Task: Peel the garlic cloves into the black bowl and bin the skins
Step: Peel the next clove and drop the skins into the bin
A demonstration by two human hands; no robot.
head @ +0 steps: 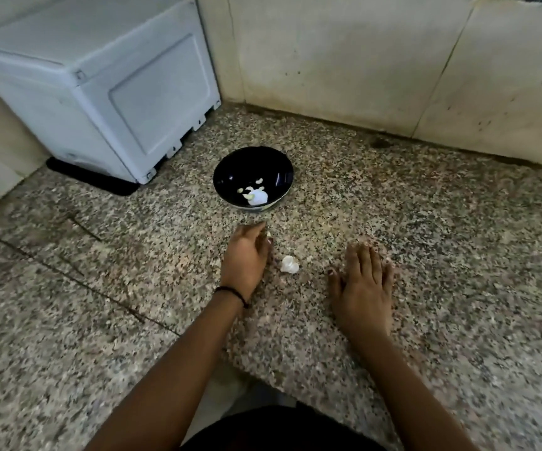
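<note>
Right hand [362, 288] flat, fingers straight; left hand [247, 260] curled (grasp unclear); garlic [290, 264] between; counter edge [263, 380] under forearms.

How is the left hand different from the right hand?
The left hand has curled fingers and lies on its side; the right hand lies flat with straight fingers. The left hand wears a dark wrist band; the right hand's wrist is bare. Both rest on the counter.
</note>
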